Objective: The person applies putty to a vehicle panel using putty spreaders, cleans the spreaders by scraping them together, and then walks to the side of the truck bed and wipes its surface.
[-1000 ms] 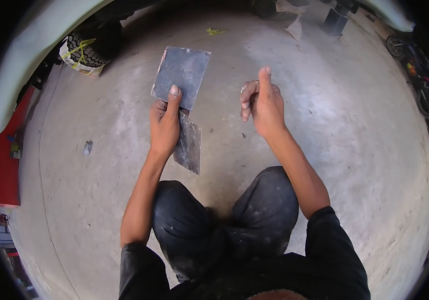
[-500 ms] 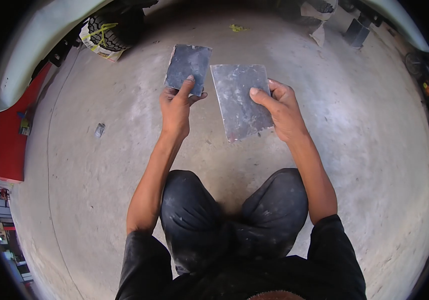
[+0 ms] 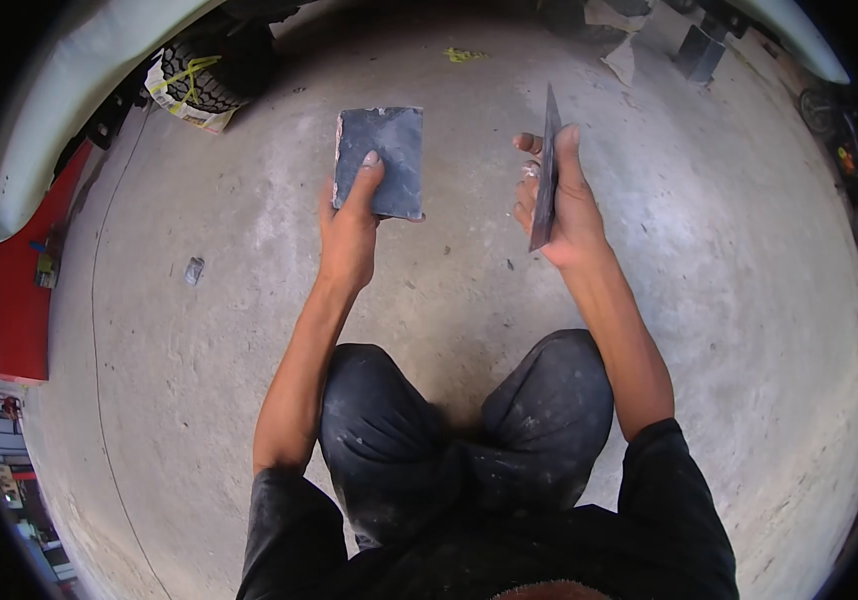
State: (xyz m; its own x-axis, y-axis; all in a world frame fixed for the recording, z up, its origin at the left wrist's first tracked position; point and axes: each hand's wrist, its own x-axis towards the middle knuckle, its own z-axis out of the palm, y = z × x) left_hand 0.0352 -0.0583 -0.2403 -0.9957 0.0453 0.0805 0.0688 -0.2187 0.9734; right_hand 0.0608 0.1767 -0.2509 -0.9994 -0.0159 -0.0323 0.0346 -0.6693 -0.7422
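My left hand (image 3: 351,235) is closed on a dark grey, flat rectangular plate (image 3: 394,155), thumb on the face toward me and fingers mostly hidden behind. Pale smears mark this plate, and its left edge looks chipped and whitish. To the right, a second thin plate (image 3: 547,175) is turned almost edge-on, gripped between the thumb and fingers of my right hand (image 3: 579,215). Whitish residue shows on those fingers. The two plates are apart, both held up above the concrete floor and beyond my knees.
Concrete floor (image 3: 249,330) surrounds my bent knees (image 3: 369,420). A tire (image 3: 204,80) with paper and yellow tape stands at upper left, near a pale vehicle panel (image 3: 49,110) and a red surface (image 3: 9,300). A dark post (image 3: 699,52) stands upper right.
My right hand has turned its plate from face-on to nearly edge-on and moved slightly right. The left plate has come down a little and straightened, facing me more squarely.
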